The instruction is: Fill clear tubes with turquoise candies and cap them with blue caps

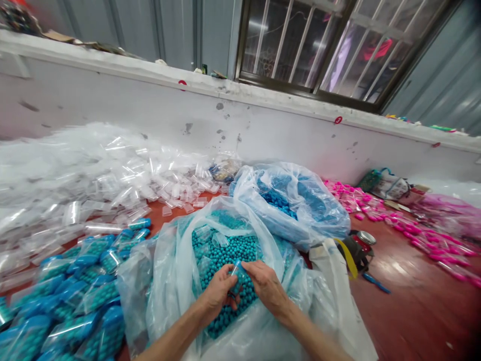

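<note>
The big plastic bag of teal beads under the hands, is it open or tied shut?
Open. The bag's mouth is spread wide, baring the teal beads, and both hands reach inside.

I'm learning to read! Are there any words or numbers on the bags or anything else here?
No readable text anywhere.
Small clear bag between the left hand and right hand: no print visible.
Filled teal packets: no label visible.
Red marks on the wall ledge: too small to read.
Bag by the wall: print too blurred.
</note>
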The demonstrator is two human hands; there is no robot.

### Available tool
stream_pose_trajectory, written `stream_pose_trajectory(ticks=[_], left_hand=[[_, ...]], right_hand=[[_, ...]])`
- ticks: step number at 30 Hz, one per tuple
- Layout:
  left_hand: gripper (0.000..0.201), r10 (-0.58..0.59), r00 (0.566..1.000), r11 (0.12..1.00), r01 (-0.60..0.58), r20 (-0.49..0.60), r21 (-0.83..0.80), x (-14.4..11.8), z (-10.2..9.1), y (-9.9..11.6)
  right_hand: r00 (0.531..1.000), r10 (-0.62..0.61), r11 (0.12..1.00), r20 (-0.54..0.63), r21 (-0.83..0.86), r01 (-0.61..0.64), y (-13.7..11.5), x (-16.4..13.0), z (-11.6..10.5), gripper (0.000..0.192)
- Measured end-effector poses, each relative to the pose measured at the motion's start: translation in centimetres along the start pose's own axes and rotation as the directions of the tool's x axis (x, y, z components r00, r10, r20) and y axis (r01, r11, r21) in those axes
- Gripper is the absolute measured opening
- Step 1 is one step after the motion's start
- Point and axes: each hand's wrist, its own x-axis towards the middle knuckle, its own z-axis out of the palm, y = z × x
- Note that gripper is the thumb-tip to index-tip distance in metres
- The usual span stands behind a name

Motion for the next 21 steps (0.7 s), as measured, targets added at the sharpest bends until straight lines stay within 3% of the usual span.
stream_pose_trajectory(ticks=[6,13,18,21], left_hand=[[0.069,0.037,0.999,0.999,-0.038,-0.008,-0.028,-0.5,0.0,-0.3],[0.069,0.109,0.991,0.992,-0.104,-0.076,0.069,-0.7,0.4,-0.5],[0.068,0.180,0.973,0.978,-0.160,-0.148,0.137,-1.0,0.5,-0.7],[0.069,0.179,0.976,0.978,-0.163,-0.126,0.129,-1.2,0.3,-0.6]], right_hand=[[0.973,0.206,0.957,-0.104,0.229,-0.178,-1.3,-1.3,0.3,0.026],[0.912,0.401,0.842,-0.084,0.426,-0.331,-2.5,-0.9,-0.4,0.020],[0.914,0.395,0.858,-0.093,0.392,-0.331,-2.8,-0.6,-0.1,0.019],[0.947,0.297,0.908,-0.122,0.342,-0.241,-2.7,-0.7,0.2,0.020]])
